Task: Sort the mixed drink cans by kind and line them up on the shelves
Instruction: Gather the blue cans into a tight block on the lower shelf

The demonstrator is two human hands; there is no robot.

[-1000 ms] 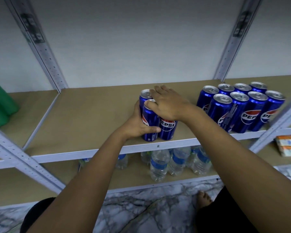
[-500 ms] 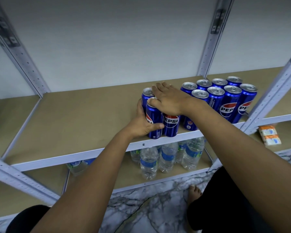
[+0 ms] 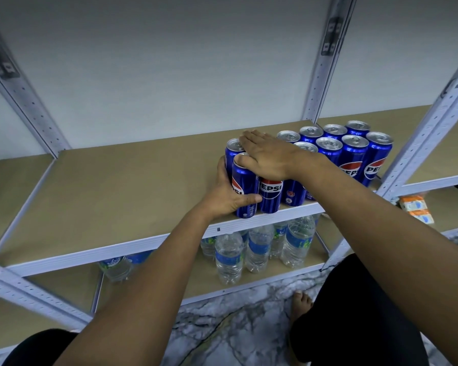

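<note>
right hand point(image 3: 269, 158) covering can tops point(image 3: 242, 157) (partly), orange packets point(image 3: 415, 208) blurred

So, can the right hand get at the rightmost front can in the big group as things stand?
Probably yes. The right hand lies flat on the cluster's tops, holding nothing, and that can stands at the group's open front corner with nothing over it. The shelf post beside it might crowd the approach.

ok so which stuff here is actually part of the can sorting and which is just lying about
Part of the job:
- blue Pepsi cans on the upper shelf
- held cluster of cans: left hand grips its side, right hand lies flat on top

Just lying about:
- water bottles on the lower shelf
- orange-and-white packets at right
</note>
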